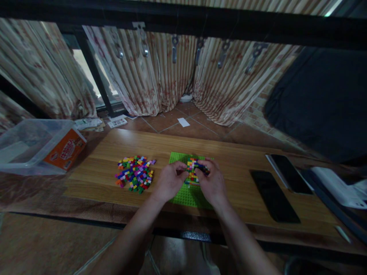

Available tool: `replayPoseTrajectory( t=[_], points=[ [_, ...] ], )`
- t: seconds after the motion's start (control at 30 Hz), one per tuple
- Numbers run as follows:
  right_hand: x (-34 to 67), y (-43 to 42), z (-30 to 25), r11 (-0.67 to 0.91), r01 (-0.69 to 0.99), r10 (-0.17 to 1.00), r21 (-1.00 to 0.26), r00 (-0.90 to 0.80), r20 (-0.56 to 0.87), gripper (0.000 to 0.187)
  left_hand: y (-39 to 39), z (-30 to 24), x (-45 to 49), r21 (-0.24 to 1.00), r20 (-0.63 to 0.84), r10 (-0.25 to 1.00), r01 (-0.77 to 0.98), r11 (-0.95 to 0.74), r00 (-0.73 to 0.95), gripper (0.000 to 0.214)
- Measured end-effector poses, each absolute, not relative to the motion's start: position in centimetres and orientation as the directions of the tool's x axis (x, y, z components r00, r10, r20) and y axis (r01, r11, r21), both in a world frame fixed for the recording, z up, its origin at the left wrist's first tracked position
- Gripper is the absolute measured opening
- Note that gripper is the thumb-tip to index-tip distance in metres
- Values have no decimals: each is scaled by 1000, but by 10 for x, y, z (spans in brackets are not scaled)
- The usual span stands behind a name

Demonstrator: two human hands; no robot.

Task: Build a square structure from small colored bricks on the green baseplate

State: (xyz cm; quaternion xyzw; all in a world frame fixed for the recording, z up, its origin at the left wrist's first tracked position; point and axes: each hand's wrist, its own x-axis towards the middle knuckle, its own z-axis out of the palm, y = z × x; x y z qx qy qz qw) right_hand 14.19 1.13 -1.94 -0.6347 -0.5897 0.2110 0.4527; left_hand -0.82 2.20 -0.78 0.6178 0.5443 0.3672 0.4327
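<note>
A block of colourful toy bricks (192, 164) stands on a green studded baseplate (187, 199) in front of me. At its left side my left hand (171, 180) has thumb and forefinger pinched together; whatever lies between those fingertips is too small to make out. My right hand (213, 182) curls around the right side of the bricks, its thumb over their near face and its fingers behind. That hand covers part of the block. Left of the baseplate lies a loose heap of small mixed-colour bricks (135, 173).
All of this rests on a low wooden tabletop (94, 168). A clear plastic bin (34, 143) with an orange label sits beyond its left end. A dark flat tablet-like object (273, 196) and a black phone-like object (290, 172) lie on the right. Striped curtains (163, 76) hang behind.
</note>
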Motion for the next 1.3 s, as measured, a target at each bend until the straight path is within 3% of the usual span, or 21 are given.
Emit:
replayPoseTrajectory(
  t=[0.13, 0.6, 1.3],
  points=[
    [142, 11, -20, 119, 562, 939, -818, 205, 278, 26, 24, -11, -6, 945, -27, 993, 328, -13, 115, 15],
    [137, 11, -25, 125, 616, 933, -778, 194, 304, 30, 23, -29, -1, 987, -151, 981, -33, 156, 123, 26],
    [144, 12, -28, 120, 588, 945, -800, 180, 274, 34, 21, -23, -10, 987, -160, 970, -2, 163, 185, 28]
  ],
)
